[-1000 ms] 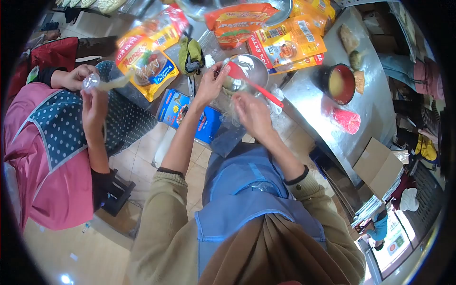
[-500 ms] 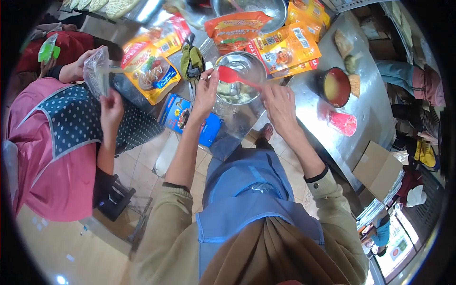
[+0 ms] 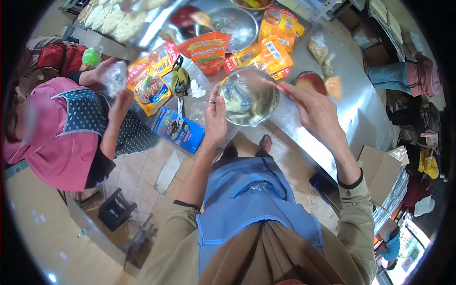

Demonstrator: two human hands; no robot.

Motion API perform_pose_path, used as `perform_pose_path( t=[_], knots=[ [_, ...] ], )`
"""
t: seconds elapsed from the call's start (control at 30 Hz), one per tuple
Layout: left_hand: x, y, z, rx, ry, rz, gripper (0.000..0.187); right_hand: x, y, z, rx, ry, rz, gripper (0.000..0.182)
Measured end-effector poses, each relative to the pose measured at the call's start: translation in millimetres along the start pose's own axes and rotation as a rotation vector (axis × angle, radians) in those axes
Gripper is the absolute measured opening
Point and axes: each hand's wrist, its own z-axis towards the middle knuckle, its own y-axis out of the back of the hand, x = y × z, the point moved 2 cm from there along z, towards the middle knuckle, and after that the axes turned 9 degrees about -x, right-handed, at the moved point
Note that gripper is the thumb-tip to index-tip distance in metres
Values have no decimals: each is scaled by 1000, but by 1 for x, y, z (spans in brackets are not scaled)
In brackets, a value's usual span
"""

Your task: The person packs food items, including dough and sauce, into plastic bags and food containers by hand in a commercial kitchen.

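My left hand [image 3: 216, 121] is closed on the left edge of a shiny metal mixing bowl [image 3: 274, 102], which is tilted. Pale creamy mixture [image 3: 242, 105] coats the bowl's inside. In my right hand [image 3: 316, 109] is a red spatula [image 3: 279, 87]; a short red part shows at the bowl's right rim, and the rest is blurred or hidden. Left of the bowl lie scissors [image 3: 180, 111], a green pouch [image 3: 180, 80] and a blue packet [image 3: 178, 133]. An orange spaghetti sauce pouch [image 3: 206, 51] stands behind it.
A large metal bowl [image 3: 254, 29] and yellow pouches [image 3: 275, 54] stand farther back. To the right are a dark bowl [image 3: 304, 78] and small bags [image 3: 318, 47]. At left, a co-worker in pink [image 3: 57, 152] handles a clear plastic bag [image 3: 114, 78].
My left hand has gone from beside the spatula's head to the bowl's edge. The bowl is now tilted and nearer me. My right hand has moved right with the spatula.
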Motion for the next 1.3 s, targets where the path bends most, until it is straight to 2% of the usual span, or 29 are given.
perform_pose_path(
  t=[0.03,0.1,0.23,0.37,0.47,0.5,0.6,0.7,0.8,0.83,0.93,1.03,1.17,1.27,1.3],
  knots=[
    [-22,-16,-10,31,3,-64,60,-5,10,0,2,45,2,35],
    [-32,-41,-24,47,-120,-22,61,-12,30,-3,-5,157,40,33],
    [-49,-92,-49,53,-226,7,62,-18,75,-18,96,287,-138,30],
    [-49,-134,-66,9,-347,95,59,-29,97,-55,47,437,-343,22],
    [-48,-162,-76,-5,-349,63,59,-50,129,-81,-1,425,-334,24],
    [-47,-171,-80,-8,-331,36,59,-58,145,-85,46,365,-348,27],
    [-44,-194,-88,-14,-349,37,59,-82,180,-92,-8,226,-411,27],
    [-40,-213,-93,-8,-374,52,59,-95,192,-90,-96,223,-421,26],
    [-37,-226,-96,-6,-397,68,59,-99,165,-105,100,257,-399,28],
    [-36,-229,-97,-4,-402,69,58,-99,158,-110,45,332,-408,25],
    [-35,-232,-99,-19,-417,80,58,-101,185,-113,10,254,-373,17],
    [-34,-234,-100,-23,-432,91,58,-101,199,-111,-94,191,-473,15],
    [-33,-235,-100,-24,-451,99,58,-110,165,-123,24,317,-436,24],
    [-31,-234,-100,-32,-459,113,57,-112,187,-122,-93,202,-416,22],
    [-30,-235,-100,-31,-461,114,57,-112,183,-124,-67,214,-428,23]
  ],
)
